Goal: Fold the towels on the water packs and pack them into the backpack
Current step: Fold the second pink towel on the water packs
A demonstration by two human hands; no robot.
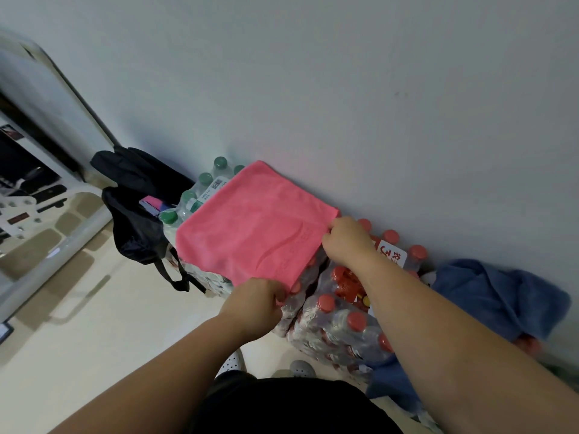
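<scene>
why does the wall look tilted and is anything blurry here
Head view: the wide-angle lens and tilted head slant the wall; the pink towel is fairly sharp, the blue towel and left edge smear softly; lighting is flat, with no glare.

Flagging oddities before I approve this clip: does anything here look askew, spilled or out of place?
Mostly tidy. The blue towel lies crumpled, spilling off the red-capped water pack toward the floor. The pink towel lies flat, a corner pinched by each of the left hand and right hand. Nothing spilled.
</scene>
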